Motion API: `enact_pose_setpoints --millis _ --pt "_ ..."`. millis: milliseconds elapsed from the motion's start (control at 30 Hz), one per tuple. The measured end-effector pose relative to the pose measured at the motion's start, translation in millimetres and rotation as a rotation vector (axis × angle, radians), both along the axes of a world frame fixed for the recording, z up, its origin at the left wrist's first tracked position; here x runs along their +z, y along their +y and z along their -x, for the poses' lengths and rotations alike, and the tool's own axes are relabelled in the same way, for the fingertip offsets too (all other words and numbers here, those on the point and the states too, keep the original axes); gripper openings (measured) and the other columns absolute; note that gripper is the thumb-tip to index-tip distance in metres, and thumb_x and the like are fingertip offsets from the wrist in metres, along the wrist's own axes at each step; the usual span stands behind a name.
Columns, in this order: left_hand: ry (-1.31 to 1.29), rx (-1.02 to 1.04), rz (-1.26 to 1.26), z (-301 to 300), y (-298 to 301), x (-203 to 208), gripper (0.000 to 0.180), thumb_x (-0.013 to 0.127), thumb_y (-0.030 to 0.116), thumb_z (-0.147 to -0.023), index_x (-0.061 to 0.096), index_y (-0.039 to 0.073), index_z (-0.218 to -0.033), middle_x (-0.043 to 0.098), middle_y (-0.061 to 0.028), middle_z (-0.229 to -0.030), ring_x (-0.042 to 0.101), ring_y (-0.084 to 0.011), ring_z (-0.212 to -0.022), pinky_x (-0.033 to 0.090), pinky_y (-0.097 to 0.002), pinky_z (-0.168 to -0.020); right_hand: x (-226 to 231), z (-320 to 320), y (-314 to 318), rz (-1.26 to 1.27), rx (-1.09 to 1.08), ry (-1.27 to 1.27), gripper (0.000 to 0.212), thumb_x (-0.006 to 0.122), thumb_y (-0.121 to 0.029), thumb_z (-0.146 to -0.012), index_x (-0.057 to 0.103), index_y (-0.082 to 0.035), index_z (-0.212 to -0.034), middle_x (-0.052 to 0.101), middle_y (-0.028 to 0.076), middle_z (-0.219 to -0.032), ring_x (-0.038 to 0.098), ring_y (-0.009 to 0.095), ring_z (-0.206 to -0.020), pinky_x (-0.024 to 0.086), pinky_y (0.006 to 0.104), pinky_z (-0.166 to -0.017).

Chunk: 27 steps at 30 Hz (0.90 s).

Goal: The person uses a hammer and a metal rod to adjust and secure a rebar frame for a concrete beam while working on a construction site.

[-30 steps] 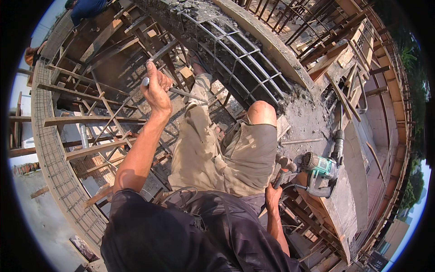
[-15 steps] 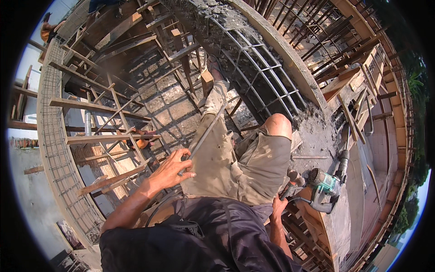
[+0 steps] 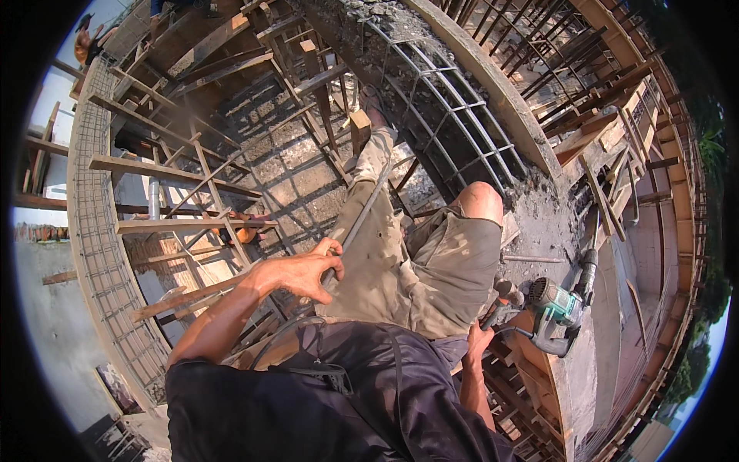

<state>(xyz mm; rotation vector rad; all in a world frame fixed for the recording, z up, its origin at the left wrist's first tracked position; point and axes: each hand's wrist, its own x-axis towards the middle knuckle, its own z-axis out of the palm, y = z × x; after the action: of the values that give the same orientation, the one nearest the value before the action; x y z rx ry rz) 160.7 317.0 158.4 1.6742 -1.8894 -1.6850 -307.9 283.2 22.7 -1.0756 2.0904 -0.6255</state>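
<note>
My left hand is over my left thigh, fingers curled and thumb spread apart from them. A long grey rod lies slanted along my trouser leg, its lower end passing by the fingertips; I see no firm grip on it. At my right hip, my right hand is closed around the dark handle of what looks like a hammer with a brown, blocky head. Just right of it, a teal and grey power drill lies on the concrete, its bit toward the far side.
A rebar cage sits in the concrete trough ahead of my knee. Timber props and planks cross the drop at left, where another person shows below. A second rebar-filled beam runs along the left. Loose timber leans at right.
My left hand has moved slightly right and away from me, and its thumb and fingers are spread wider. The right hand stays on the handle. The view has shifted a little.
</note>
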Motion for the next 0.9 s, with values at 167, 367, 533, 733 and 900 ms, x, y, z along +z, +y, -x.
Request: enact_pose_setpoints --millis 167,367,533,733,900 --pt "-0.108 0.242 -0.055 16.0 -11.6 -36.7 0.035 0.057 0.018 -0.089 0.051 0.003 -0.12 0.038 -0.0196 -0.128 0.05 -0.0387 -0.116 0.041 -0.0445 -0.101 5.8 3.3 -1.1 -0.002 -0.035 -0.057 0.026 0.068 -0.018 -0.084 0.059 0.004 -0.072 0.052 -0.001 -0.064 0.043 0.009 -0.058 0.035 0.033 -0.05" --pt "-0.096 0.78 -0.13 24.5 -15.0 -91.4 0.05 0.045 0.016 -0.094 0.034 0.0 -0.14 0.058 -0.0243 -0.109 0.057 -0.0425 -0.112 0.043 -0.0498 -0.1 23.8 -9.6 -5.1 -0.01 -0.068 -0.135 0.03 0.07 -0.021 -0.083 0.06 0.005 -0.072 0.055 0.0 -0.066 0.043 0.01 -0.06 0.036 0.0317 -0.053" --pt "-0.064 0.821 0.017 15.2 -47.2 -118.6 0.053 0.047 0.026 -0.101 0.04 -0.006 -0.143 0.063 -0.0149 -0.099 0.061 -0.0242 -0.073 0.049 -0.0359 -0.063 19.1 -9.0 -2.6 -0.006 -0.107 -0.099 0.032 0.07 -0.023 -0.083 0.061 0.006 -0.074 0.058 0.001 -0.068 0.046 0.012 -0.062 0.04 0.0335 -0.056" --pt "-0.003 0.874 -0.301 49.4 -126.8 -110.8 0.049 0.048 0.023 -0.1 0.046 -0.002 -0.142 0.07 -0.0194 -0.1 0.068 -0.0286 -0.083 0.051 -0.0418 -0.073 26.2 -12.1 -5.4 -0.027 -0.11 -0.05 0.036 0.071 -0.026 -0.08 0.061 0.008 -0.076 0.06 0.005 -0.068 0.048 0.013 -0.063 0.041 0.0352 -0.057" --pt "-0.149 0.88 -0.118 69.7 -195.2 -188.7 0.047 0.052 0.024 -0.096 0.053 0.001 -0.137 0.07 -0.0214 -0.094 0.068 -0.0309 -0.083 0.051 -0.0415 -0.074 31.6 -19.1 -9.7 -0.026 -0.152 -0.073 0.031 0.07 -0.022 -0.079 0.058 0.005 -0.071 0.056 0.003 -0.064 0.045 0.012 -0.06 0.04 0.0339 -0.055"
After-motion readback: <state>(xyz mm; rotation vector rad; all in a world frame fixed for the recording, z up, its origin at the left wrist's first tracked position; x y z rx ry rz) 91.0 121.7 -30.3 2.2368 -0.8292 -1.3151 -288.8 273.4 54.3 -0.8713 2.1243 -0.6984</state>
